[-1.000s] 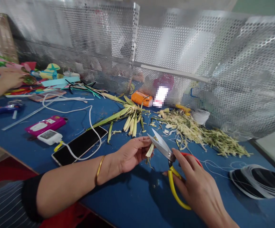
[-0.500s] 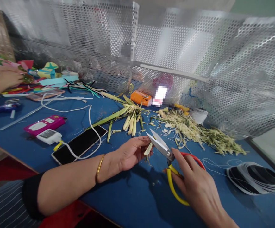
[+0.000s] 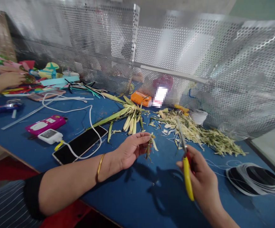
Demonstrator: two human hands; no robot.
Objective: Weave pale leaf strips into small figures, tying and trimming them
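My left hand (image 3: 134, 148), with a gold bangle at the wrist, pinches a small bundle of dried leaf strips (image 3: 151, 144) between thumb and fingers. To its right, my right hand (image 3: 202, 177) is closed around the yellow and red handles of a pair of scissors (image 3: 187, 172). Their blades point away from me, edge-on and apart from the bundle. Beyond my left hand lies a bunch of long green-yellow leaves (image 3: 128, 114), looking like corn husk. A heap of shredded leaf clippings (image 3: 199, 131) spreads past the scissors' tips.
A spool of clear line (image 3: 253, 179) sits at the right. On the left are a black phone (image 3: 80, 144), a white cable and a magenta device (image 3: 46, 124). An orange packet (image 3: 140, 98) stands by the perforated metal screen (image 3: 170, 47). Another person's hands (image 3: 9, 77) are at far left.
The scissors have moved right, away from the bundle, and turned from flat to edge-on with the blades upward. My left hand stays nearly in place, and more of the bundle shows.
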